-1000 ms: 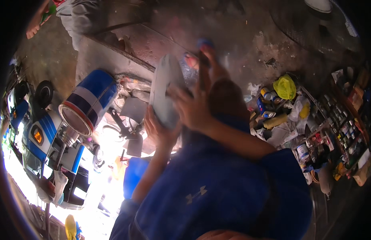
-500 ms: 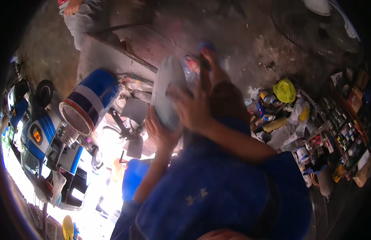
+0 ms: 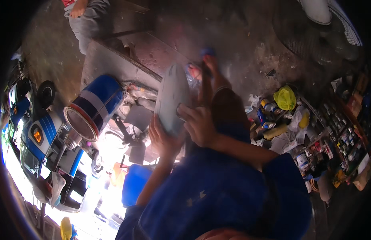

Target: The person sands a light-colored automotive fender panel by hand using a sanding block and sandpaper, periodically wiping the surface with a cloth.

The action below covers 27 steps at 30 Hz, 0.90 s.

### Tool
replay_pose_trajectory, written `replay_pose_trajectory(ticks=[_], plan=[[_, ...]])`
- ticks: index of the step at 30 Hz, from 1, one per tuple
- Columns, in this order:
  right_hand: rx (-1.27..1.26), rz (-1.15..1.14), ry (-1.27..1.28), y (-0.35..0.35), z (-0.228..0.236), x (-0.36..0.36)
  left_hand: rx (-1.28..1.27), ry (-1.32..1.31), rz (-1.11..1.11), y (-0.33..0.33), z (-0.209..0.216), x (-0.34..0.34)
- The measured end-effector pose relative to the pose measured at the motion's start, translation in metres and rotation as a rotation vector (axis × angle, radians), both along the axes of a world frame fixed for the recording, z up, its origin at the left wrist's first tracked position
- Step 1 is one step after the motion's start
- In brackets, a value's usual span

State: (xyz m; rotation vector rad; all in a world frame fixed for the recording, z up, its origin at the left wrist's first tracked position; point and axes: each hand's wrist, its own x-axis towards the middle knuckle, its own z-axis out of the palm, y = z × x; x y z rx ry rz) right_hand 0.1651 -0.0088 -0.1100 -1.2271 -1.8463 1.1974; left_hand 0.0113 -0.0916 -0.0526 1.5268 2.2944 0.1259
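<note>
A long, smooth grey panel point(image 3: 172, 98) with rounded ends, like a piece of vehicle bodywork, stands tilted in front of my body. My left hand point(image 3: 164, 141) grips its lower left edge, with the fingers lying along the side. At the panel's right edge my right hand point(image 3: 200, 125) is closed, its fingertips pinching a small dark pad point(image 3: 179, 109) against the surface. The pad looks like folded sandpaper, but most of it is hidden under the fingers. The panel's lower end is partly covered by my hands.
Left of the panel is a blue and white metal drum point(image 3: 98, 98). A blue and white vehicle point(image 3: 45, 128) stands beyond it. Cans, bags and a yellow-green plastic bag point(image 3: 285, 98) clutter the right. Another person's hand point(image 3: 78, 8) shows at the top left.
My right hand has moved a little down and right along the panel and is less blurred. The left hand keeps its grip. The whole view has shifted slightly.
</note>
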Motion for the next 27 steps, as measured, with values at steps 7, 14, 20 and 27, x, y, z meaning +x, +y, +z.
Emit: replay_pose_trajectory(ticks=[7, 14, 20, 27], plan=[[-0.077, 0.017, -0.189, 0.016, -0.016, 0.003, 0.038, 0.056, -0.032, 0.001, 0.006, 0.003], [-0.223, -0.027, -0.333, 0.046, -0.016, -0.009, -0.019, 0.043, -0.010, 0.002, 0.009, 0.009], [-0.071, 0.063, -0.168, -0.010, -0.003, 0.001, -0.042, -0.017, 0.034, -0.009, 0.011, 0.002], [0.006, 0.153, -0.109, -0.005, 0.006, 0.011, -0.015, -0.004, 0.015, -0.005, 0.009, 0.002]])
